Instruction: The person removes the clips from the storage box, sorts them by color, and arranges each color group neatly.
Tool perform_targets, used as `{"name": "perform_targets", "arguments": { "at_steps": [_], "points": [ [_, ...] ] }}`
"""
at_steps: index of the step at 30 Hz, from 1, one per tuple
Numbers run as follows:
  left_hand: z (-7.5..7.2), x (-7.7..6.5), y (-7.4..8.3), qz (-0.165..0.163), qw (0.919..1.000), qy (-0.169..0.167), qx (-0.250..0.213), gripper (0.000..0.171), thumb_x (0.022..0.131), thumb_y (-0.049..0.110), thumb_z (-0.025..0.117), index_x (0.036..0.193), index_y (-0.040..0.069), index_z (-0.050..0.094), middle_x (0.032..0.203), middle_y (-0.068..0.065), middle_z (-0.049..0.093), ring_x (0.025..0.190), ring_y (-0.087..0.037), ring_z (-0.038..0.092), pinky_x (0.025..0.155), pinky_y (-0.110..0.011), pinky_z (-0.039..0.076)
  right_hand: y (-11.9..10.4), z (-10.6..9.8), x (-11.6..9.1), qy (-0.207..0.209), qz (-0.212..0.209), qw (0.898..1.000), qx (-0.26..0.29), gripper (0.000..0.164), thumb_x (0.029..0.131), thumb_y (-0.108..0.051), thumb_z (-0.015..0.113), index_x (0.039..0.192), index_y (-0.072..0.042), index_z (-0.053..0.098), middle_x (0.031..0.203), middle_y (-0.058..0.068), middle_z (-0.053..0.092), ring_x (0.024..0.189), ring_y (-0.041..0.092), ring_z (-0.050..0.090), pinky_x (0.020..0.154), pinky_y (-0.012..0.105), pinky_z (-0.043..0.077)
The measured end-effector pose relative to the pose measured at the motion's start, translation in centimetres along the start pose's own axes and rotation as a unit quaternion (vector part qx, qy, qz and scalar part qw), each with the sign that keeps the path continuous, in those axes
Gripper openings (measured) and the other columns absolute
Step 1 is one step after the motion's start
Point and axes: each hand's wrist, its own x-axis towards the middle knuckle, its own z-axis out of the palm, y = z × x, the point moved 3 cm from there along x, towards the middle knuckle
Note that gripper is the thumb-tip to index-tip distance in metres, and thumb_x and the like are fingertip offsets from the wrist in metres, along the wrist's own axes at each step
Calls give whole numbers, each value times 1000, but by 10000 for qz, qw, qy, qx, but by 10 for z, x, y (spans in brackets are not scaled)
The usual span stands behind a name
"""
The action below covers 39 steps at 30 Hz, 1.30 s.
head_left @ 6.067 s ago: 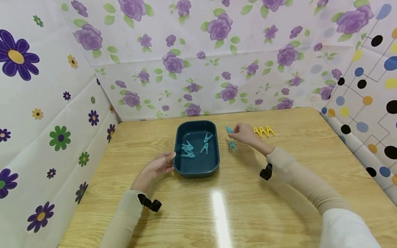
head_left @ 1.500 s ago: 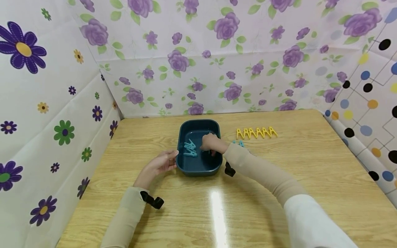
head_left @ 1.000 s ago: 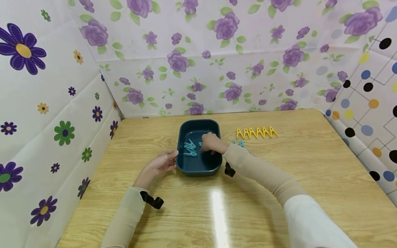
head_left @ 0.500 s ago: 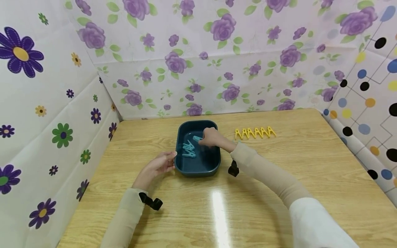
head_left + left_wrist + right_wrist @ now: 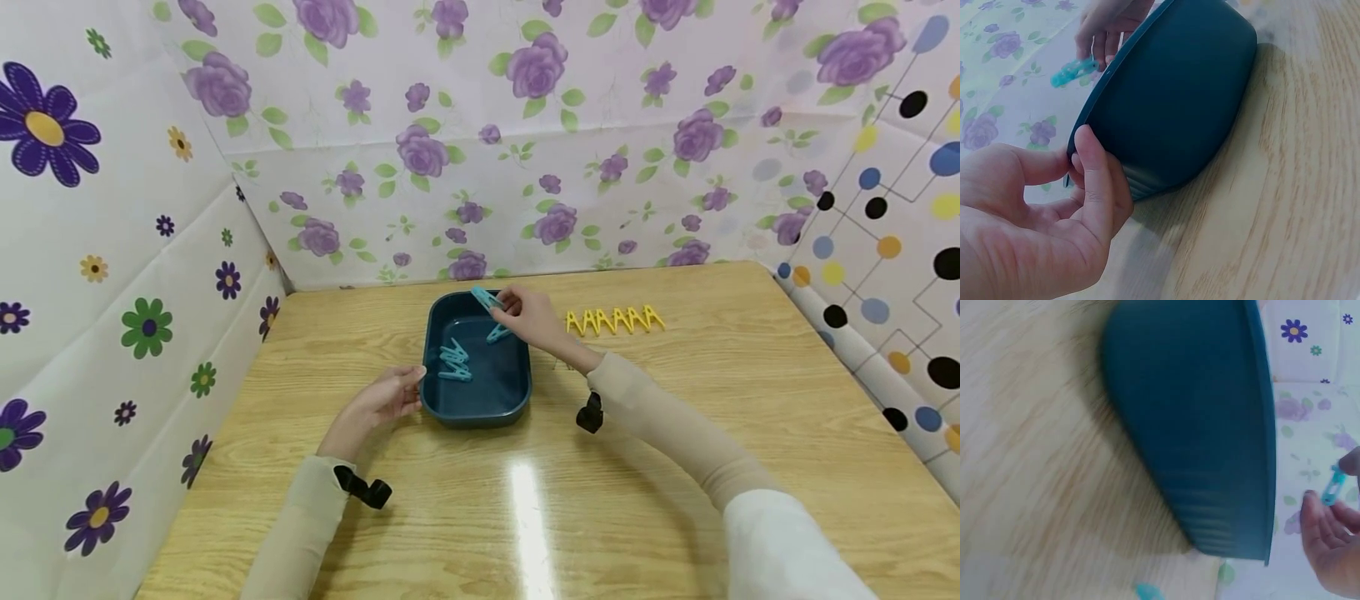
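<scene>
My left hand (image 5: 386,396) pinches the left rim of a dark blue plastic tub (image 5: 480,408); the left wrist view has the thumb against the tub's wall and fingers at the rim. Above the far right part of the tub, my right hand (image 5: 528,317) pinches a light blue clothespin (image 5: 486,297) between thumb and fingers. Just below that hand, another light blue clothespin (image 5: 498,333) shows within the tub. Several more light blue clothespins (image 5: 454,362) lie bunched at the tub's left side. A row of yellow clothespins (image 5: 615,321) stretches across the table to the right.
The wooden table (image 5: 645,517) ends at a flowered cloth wall (image 5: 330,192) behind the tub. Printed sheets also stand left and right. In the right wrist view a light blue piece (image 5: 1149,591) lies on the table near the tub, blurred.
My right hand has risen from inside the tub, bringing up a light blue clothespin. Over the longer span the yellow row has grown. My left hand stays at the rim.
</scene>
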Motion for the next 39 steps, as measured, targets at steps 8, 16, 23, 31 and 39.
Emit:
{"name": "perform_targets", "arguments": {
  "at_steps": [8,16,23,31,39],
  "points": [
    [1,0,1,-10,10000,-3,-99,19,104,23,44,105,4,47,73,4,57,64,-6,56,61,-17,52,10,-13,-10,491,-265,9981,255,25,92,-24,68,106,-4,64,91,11,68,80,20,64,74,34,55],
    [3,1,2,-27,10000,-6,-55,17,105,21,41,104,5,47,73,5,55,64,-6,55,61,-17,51,30,-27,-27,791,53,9967,196,25,91,-25,68,104,-4,64,91,12,69,78,22,64,70,32,53],
    [3,2,0,-24,10000,1,-57,18,105,22,43,105,4,47,74,5,56,65,-6,56,61,-17,51,52,-40,-48,759,797,9939,7,26,91,-29,67,104,-6,63,94,12,66,80,23,62,70,33,51],
    [2,3,0,-19,10000,27,-5,21,104,22,44,111,2,46,75,4,57,66,-7,56,63,-17,52,66,-56,-72,785,1247,9885,-334,27,89,-25,68,101,-1,63,93,16,66,85,29,63,77,43,53],
    [-1,2,-1,68,9999,18,92,18,104,24,44,106,5,47,76,6,55,67,-6,56,63,-17,51,86,-63,-89,386,1789,9810,-639,27,89,-28,67,96,-3,64,87,12,65,71,19,58,64,30,48]
  ]
}}
